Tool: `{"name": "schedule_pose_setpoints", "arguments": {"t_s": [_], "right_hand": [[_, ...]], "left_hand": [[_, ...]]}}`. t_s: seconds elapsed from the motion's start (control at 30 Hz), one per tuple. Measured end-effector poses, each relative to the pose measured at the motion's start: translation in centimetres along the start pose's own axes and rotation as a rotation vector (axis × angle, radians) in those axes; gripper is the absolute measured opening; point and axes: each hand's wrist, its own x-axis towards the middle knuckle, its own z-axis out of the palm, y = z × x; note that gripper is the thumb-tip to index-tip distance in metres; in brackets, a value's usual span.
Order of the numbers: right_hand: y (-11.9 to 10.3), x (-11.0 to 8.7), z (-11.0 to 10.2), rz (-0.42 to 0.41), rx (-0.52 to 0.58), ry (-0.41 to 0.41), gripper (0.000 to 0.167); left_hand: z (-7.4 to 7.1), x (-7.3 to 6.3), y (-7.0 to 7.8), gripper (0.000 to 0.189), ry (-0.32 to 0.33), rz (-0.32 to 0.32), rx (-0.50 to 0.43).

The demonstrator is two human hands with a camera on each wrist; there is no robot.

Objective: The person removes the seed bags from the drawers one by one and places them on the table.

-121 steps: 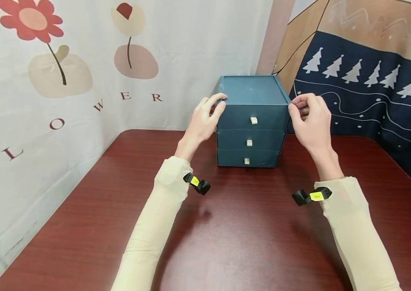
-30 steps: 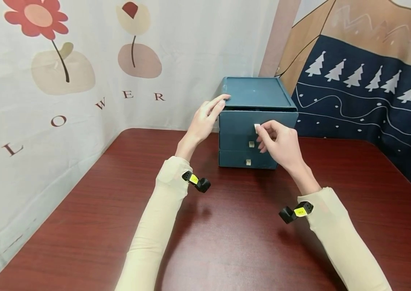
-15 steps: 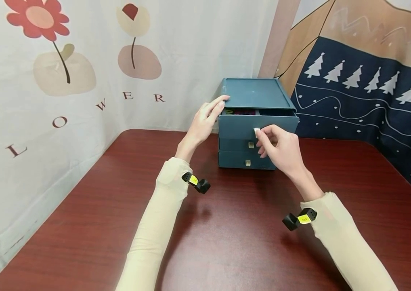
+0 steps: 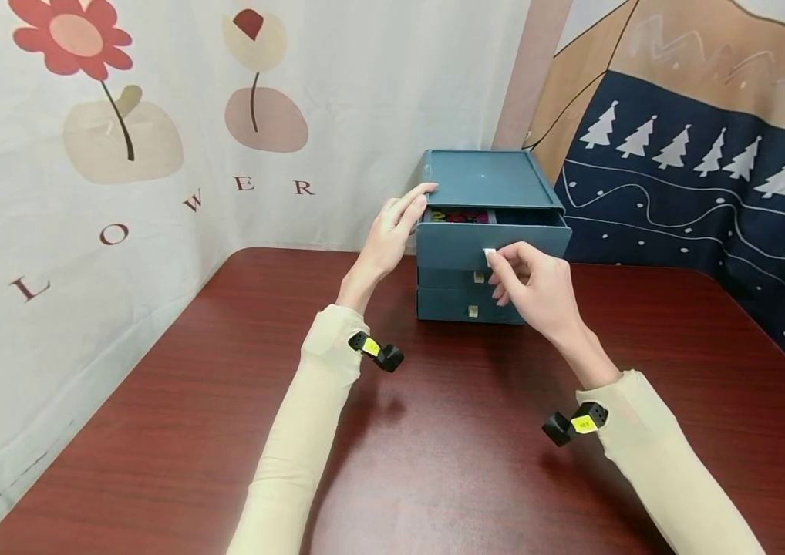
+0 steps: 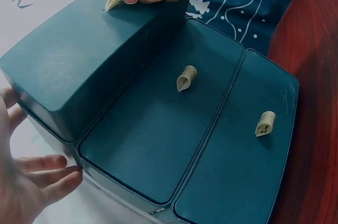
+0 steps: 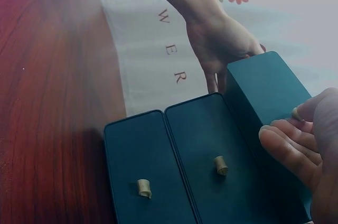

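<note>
A blue-green three-drawer box point(image 4: 486, 179) stands at the back of the table. Its top drawer point(image 4: 449, 245) is pulled partway out, showing something colourful point(image 4: 458, 217) at the left inside; the rest of the interior looks dark. My right hand point(image 4: 541, 287) pinches the cream pull tab point(image 4: 489, 254) of that drawer between thumb and finger. On the box's left side rests my left hand point(image 4: 387, 235), its fingers extended, with fingertips at the top edge. In the left wrist view, the middle drawer point(image 5: 158, 129) and bottom drawer point(image 5: 237, 166) sit flush, each with its own tab.
The dark red wooden table point(image 4: 434, 432) extends in front of the box and to both sides. Behind it hang a white flower-print curtain point(image 4: 365, 92) and a navy cloth with white trees point(image 4: 698, 193). Each sleeve carries a small black wrist camera point(image 4: 376, 351).
From beside the box's right top corner, my right hand has moved to the top tab and drawn the drawer toward me, exposing its contents. My left hand stays at the left side.
</note>
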Motion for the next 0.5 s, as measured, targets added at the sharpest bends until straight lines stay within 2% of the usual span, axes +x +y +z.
{"name": "schedule_pose_setpoints", "arguments": {"t_s": [0.23,0.5], "right_hand": [[-0.30,-0.41,-0.08,-0.020,0.019,0.005,0.013],[-0.38,-0.85,-0.26,-0.032,0.022,0.008,0.010]], "left_hand": [[0.04,0.08,0.03,0.044,-0.006,-0.018,-0.026],[0.11,0.25,-0.07,0.044,0.000,-0.003,-0.008]]}}
